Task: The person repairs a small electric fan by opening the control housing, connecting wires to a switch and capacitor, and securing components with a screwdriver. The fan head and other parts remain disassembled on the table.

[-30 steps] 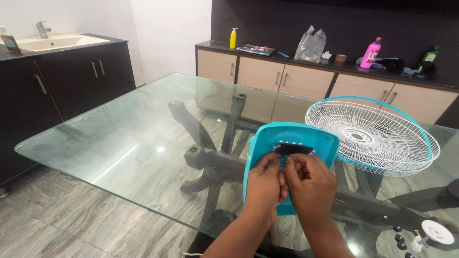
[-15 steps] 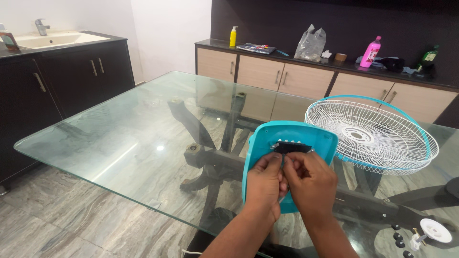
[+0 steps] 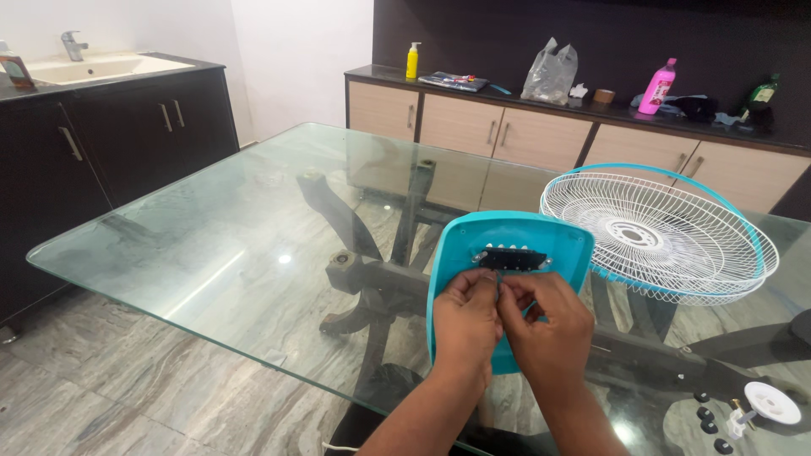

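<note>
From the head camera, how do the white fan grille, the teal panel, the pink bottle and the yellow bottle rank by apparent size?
1. White fan grille
2. Teal panel, held by both hands
3. Pink bottle
4. Yellow bottle
The bottles stand far back, so their true sizes are unsure.

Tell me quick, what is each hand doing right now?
Left hand: closed, fingers pinched over the turquoise panel.
Right hand: closed, pinching something small and thin below the black switch block.

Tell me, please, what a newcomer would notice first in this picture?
Probably the teal fan cover, standing near the front edge of the glass table, with the left hand and right hand pinching something small below its black switch block. Right of it lies a white fan grille.
</note>
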